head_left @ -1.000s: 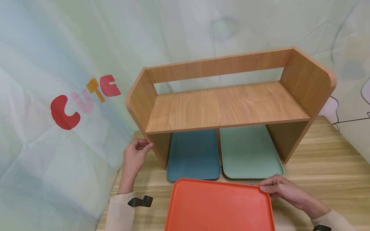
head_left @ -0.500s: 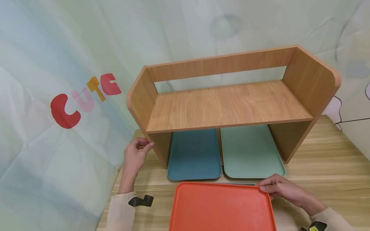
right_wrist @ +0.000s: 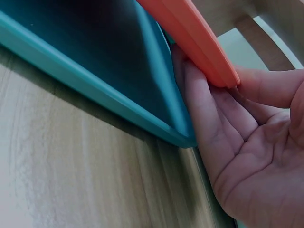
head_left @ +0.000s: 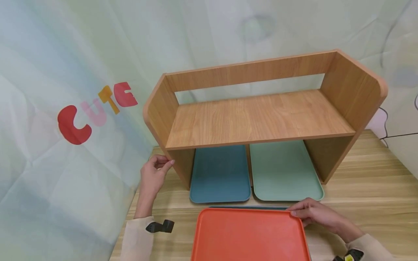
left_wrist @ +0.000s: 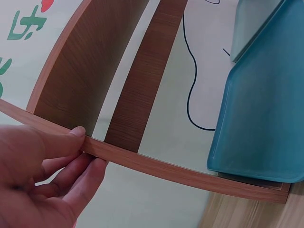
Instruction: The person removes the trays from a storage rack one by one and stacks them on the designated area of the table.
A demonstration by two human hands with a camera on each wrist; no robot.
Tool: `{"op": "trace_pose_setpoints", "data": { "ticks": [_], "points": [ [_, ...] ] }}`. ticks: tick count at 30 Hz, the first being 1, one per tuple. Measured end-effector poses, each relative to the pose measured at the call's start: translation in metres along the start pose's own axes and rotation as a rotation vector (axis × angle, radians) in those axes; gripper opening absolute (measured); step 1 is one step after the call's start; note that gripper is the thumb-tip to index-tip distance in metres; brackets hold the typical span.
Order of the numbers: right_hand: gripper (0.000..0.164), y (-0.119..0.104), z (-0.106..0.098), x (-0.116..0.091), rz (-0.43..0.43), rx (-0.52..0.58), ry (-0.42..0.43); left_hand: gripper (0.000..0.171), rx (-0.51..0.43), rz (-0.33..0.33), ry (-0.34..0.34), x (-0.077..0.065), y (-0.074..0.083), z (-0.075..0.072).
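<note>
Wooden shelf (head_left: 258, 116) is right in the middle, and we count just one. Behind it and at its sides we see the biggest thing, pale cloth (head_left: 81, 54). Next comes one table (head_left: 365, 170) with stripy wood, and the shelf stands on it.

We count four trays. One red-orange tray (head_left: 251, 237) is in front of the shelf, and the bottom of our head view cuts it off. One bottom blue tray (right_wrist: 95, 90) is under it, and from above the red-orange one hides nearly all of it. Two more lie side by side under the shelf: a back blue tray (head_left: 220, 177) on the left and a light green tray (head_left: 285, 174) on the right. The shelf board hides their far ends, and their near ends poke out.

We see two hands. The left hand (head_left: 153, 175) pinches the front edge of the shelf's left side between its thumb and bent fingers. The right hand (head_left: 321, 216) pinches the far right corner of the red-orange tray, fingers tucked below. We can't tell if they press on the bottom blue tray.

On the cloth we read four letters (head_left: 66, 123), C, U, T, E. Two black gadgets (head_left: 160, 227) sit at the wrists, one each.
</note>
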State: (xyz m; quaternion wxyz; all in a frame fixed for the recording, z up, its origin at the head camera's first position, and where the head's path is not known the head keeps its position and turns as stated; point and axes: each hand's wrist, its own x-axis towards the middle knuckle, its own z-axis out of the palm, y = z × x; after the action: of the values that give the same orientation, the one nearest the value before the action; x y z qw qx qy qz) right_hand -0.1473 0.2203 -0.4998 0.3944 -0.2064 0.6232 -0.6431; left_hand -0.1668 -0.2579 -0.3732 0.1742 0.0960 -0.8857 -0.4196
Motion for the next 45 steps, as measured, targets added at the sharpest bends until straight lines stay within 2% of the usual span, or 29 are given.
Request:
{"op": "trace_pose_setpoints", "data": {
  "ticks": [9,17,22,28,32,35,38,41,45],
  "points": [
    [0.034,0.004,-0.001,0.001,-0.002,-0.004,0.072,0.023,0.005,-0.002,0.005,0.001,0.003,0.000],
    [0.034,0.005,0.000,0.002,-0.001,-0.012,0.103,0.022,0.003,0.004,0.010,0.001,0.002,0.000],
    [0.034,0.002,0.002,0.002,0.034,-0.073,0.165,0.022,0.005,-0.004,0.008,0.000,0.001,0.000],
    [0.034,-0.003,0.011,0.002,0.050,-0.230,0.290,0.022,0.009,-0.011,0.008,-0.001,0.000,0.002],
    [0.029,-0.007,0.017,0.002,0.031,-0.437,0.392,0.021,0.007,-0.004,0.011,-0.001,-0.001,0.002],
    [0.020,-0.007,0.020,0.003,-0.038,-0.641,0.467,0.021,0.003,-0.002,0.010,-0.001,-0.001,0.002],
    [0.011,-0.006,0.023,0.004,-0.136,-0.789,0.533,0.021,0.004,-0.003,0.009,-0.001,-0.001,0.002],
    [0.004,-0.003,0.026,0.005,-0.246,-0.874,0.585,0.022,0.007,0.001,0.009,-0.001,0.000,0.002],
    [0.007,0.002,0.028,0.006,-0.356,-0.936,0.631,0.021,0.006,0.003,0.014,0.000,0.000,0.002]
  ]
}}
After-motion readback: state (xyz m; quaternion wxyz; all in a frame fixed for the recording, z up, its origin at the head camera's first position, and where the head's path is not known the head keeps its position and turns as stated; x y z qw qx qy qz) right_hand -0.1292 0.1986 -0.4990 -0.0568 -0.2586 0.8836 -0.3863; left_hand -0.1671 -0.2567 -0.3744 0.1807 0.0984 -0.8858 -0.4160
